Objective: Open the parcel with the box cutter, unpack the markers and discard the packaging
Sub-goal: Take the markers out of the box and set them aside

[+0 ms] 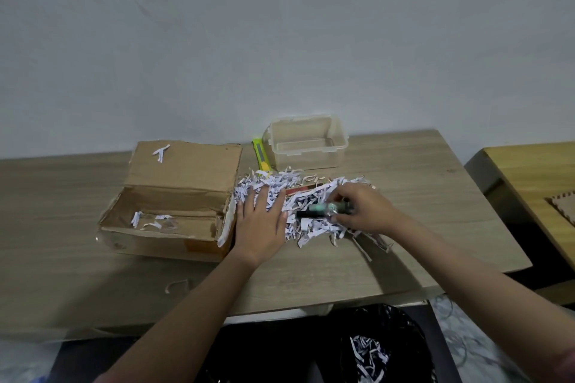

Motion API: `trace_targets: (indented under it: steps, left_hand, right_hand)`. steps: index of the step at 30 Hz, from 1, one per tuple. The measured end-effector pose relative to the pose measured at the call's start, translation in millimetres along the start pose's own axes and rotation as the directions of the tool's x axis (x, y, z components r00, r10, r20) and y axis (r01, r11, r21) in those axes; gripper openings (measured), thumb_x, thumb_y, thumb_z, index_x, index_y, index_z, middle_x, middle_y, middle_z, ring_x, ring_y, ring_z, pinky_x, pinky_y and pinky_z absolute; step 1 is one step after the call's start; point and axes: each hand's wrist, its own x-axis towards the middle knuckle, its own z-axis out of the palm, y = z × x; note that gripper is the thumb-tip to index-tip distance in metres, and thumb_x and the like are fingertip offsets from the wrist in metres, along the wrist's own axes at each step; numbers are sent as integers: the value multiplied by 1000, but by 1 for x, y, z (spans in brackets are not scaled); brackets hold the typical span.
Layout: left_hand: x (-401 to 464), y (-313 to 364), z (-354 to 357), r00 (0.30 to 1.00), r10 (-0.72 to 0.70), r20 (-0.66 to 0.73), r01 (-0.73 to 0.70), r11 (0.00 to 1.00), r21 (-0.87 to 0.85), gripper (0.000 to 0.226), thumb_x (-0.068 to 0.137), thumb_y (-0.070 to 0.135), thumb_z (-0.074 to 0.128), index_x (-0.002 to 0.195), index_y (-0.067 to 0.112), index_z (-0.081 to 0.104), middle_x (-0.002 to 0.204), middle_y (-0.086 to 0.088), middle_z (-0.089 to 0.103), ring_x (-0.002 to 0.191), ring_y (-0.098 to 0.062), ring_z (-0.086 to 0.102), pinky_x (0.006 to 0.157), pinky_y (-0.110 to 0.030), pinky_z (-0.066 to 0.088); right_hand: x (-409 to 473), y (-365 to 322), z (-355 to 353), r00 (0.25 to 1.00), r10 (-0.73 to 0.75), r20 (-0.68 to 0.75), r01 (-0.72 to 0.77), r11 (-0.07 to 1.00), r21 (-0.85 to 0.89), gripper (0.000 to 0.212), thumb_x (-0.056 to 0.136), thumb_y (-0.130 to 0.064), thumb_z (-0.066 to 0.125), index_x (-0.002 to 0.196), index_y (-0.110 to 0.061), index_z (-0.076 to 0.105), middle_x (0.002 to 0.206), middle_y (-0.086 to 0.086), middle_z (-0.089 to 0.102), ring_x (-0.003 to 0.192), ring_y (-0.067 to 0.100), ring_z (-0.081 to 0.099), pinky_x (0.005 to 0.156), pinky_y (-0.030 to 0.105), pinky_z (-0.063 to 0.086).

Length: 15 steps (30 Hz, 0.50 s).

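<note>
An opened cardboard parcel [174, 205] lies on the table, its flap up and a few paper shreds inside. To its right spreads a heap of white shredded paper [311, 196]. My left hand [259, 221] presses flat on the left side of the heap, fingers spread. My right hand [364, 208] grips a green-and-black marker [323, 210] just above the shreds. A red marker [300, 189] shows partly among the shreds behind it. The yellow-green box cutter [260, 156] lies behind the heap, beside the clear container.
A clear plastic container [306, 141] stands open at the back of the wooden table [435, 196], near the wall. Under the table's front edge sits a black bin bag [382, 348] with some shreds in it. Another wooden surface [535, 177] stands at the right.
</note>
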Motion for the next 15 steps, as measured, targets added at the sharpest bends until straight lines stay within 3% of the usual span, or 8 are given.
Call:
trace_targets:
  steps: [3,8,11,15]
  left_hand:
    - [-3,0,7,1000,-13,-11,13,1000,-2,59,93,44,13,150,32,10,158,-2,16,147,-29,1,116,-51,4]
    - [-8,-5,19,998,-27,-53,26,1000,-10,61,92,42,10,151,28,9,157,-3,21,146,-29,8,116,-48,4]
    - [-9,-6,23,994,-27,-104,23,999,-36,63,90,43,12,150,26,20,153,-6,30,144,-31,17,116,-48,10]
    - [-9,-6,25,992,-27,-120,22,999,-40,62,90,42,14,150,27,22,152,-5,33,144,-31,20,116,-48,10]
  right_hand:
    - [6,-3,1,999,21,25,-19,997,-81,33,73,-36,76,101,-23,66,97,-5,67,85,12,56,72,27,41]
    - [9,-12,-10,997,72,-7,-73,995,-72,30,76,-34,75,103,-27,66,106,-11,68,100,12,60,85,30,39]
    - [2,-13,-30,992,122,-45,-115,985,131,25,74,-28,78,96,-30,66,105,-13,66,103,11,60,93,35,44]
    - [-10,-4,-57,961,232,-148,-128,855,503,25,74,-18,79,94,-22,65,103,-2,69,98,13,62,82,27,48]
